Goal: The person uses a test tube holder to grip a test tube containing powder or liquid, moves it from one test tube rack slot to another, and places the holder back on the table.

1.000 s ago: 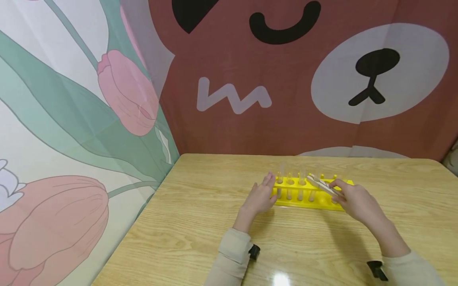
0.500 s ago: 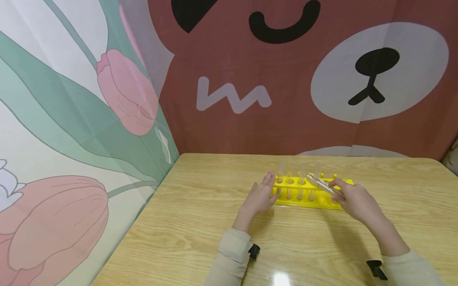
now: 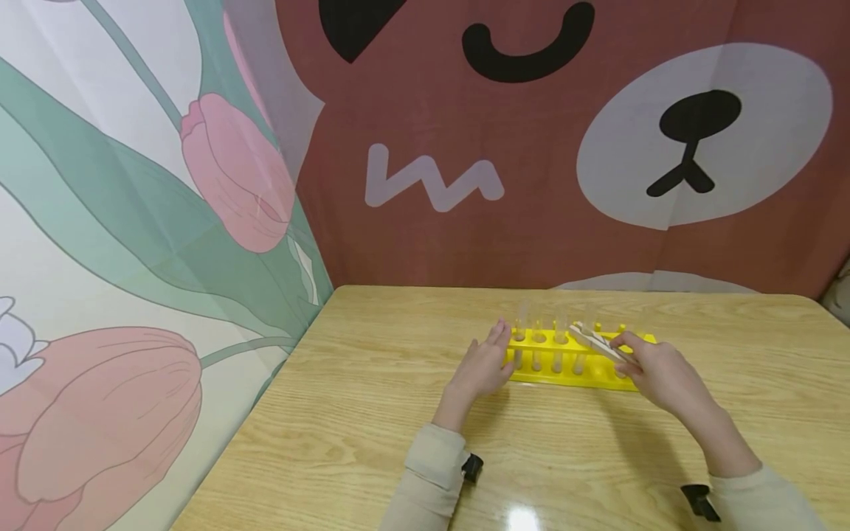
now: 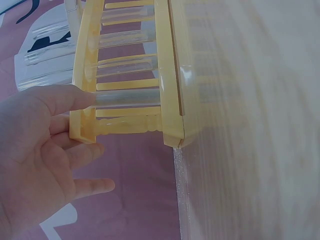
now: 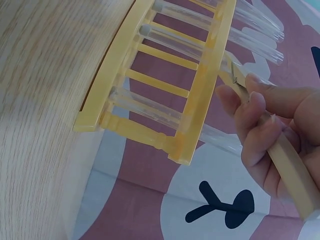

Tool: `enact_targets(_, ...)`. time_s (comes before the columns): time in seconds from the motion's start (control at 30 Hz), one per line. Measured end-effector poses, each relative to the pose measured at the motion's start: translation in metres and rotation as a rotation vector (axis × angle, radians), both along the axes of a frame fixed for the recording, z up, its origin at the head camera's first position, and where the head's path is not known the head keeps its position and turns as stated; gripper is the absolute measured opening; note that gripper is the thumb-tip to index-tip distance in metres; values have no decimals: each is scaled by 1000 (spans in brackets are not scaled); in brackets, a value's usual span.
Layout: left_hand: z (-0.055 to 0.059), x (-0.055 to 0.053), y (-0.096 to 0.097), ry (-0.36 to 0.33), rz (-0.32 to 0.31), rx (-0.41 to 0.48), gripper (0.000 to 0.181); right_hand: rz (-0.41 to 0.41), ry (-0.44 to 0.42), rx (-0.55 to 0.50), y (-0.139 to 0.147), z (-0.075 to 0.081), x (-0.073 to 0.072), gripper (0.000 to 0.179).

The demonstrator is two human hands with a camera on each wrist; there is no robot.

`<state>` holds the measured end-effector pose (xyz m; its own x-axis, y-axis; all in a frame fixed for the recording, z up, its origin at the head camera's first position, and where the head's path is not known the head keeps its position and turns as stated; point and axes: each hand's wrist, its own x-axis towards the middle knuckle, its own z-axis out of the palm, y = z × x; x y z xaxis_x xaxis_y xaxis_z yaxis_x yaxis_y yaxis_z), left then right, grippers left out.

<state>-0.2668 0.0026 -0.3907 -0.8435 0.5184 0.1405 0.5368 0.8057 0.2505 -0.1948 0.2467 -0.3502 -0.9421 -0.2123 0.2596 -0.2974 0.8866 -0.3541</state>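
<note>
A yellow test tube rack [image 3: 600, 379] stands on the table with several clear glass test tubes [image 4: 125, 97] in it. At its left end my left hand [image 3: 479, 367] grips the upper plate; in the left wrist view the thumb lies on one side and some fingers on the other. My right hand [image 3: 669, 377] holds a wooden test tube clamp [image 5: 290, 167], its fingers curled round the handle. The clamp's front end reaches over the rack to a test tube near the middle. Whether it pinches that tube cannot be made out.
The light wood table [image 3: 358, 383] ends at a wall cloth [image 3: 425, 243] with a bear print just behind the rack. A tulip-print cloth [image 3: 153, 243] hangs along the left side. One test tube [image 5: 150, 110] stands in the rack's right end, close to my right hand.
</note>
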Motion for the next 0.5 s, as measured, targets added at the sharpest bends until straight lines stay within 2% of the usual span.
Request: enact_targets(0.5, -1, 0, 0, 7, 2, -6, 61, 2, 4, -7, 1, 0, 0, 32)
